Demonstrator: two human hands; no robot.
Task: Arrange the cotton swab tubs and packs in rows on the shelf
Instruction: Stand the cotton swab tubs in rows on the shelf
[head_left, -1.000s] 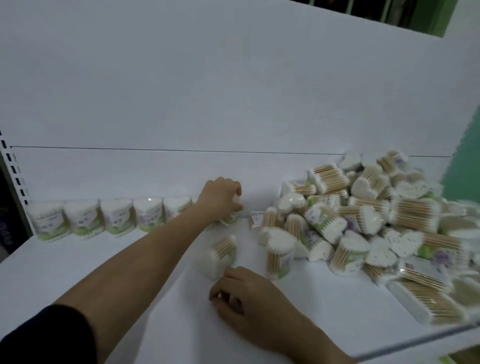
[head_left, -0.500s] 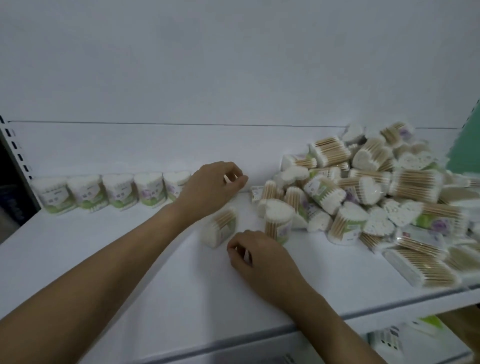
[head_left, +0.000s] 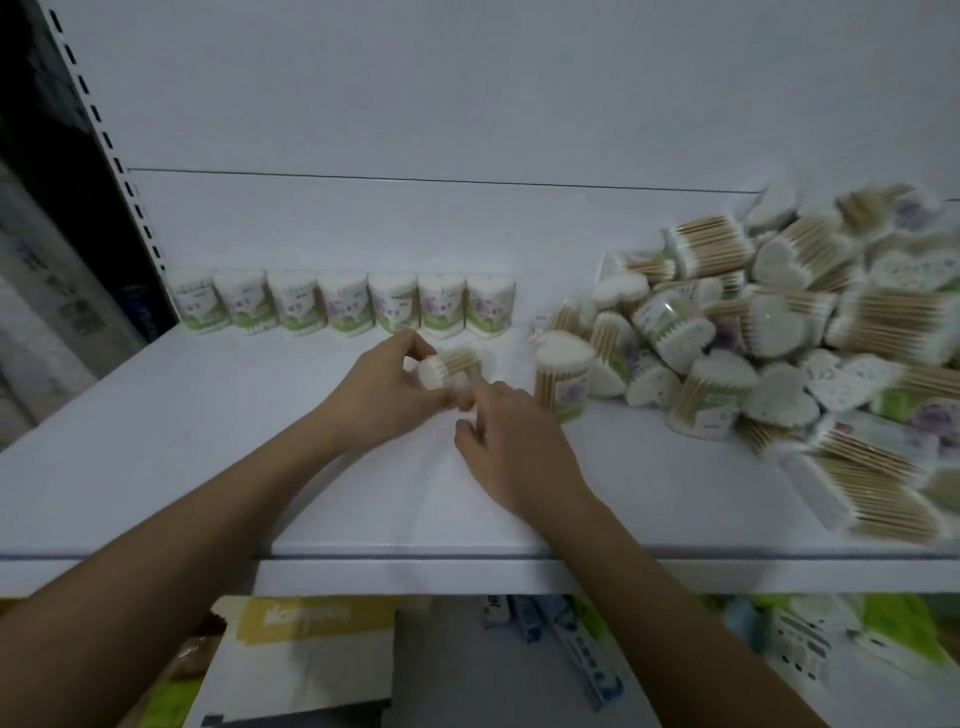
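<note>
My left hand (head_left: 382, 392) has its fingers (head_left: 410, 343) curled round a tub lying on its side (head_left: 451, 366), and my right hand (head_left: 511, 441) pinches that tub's near end with bent fingertips (head_left: 470, 402) — both near the middle of the shelf (head_left: 156, 467). Going by size, I see the loose heap of tubs and packs (head_left: 779, 332) filling the shelf's right end. Then comes the row of seven upright tubs (head_left: 343, 304) along the back edge toward the left — the held tub sits just in front of its right end.
</note>
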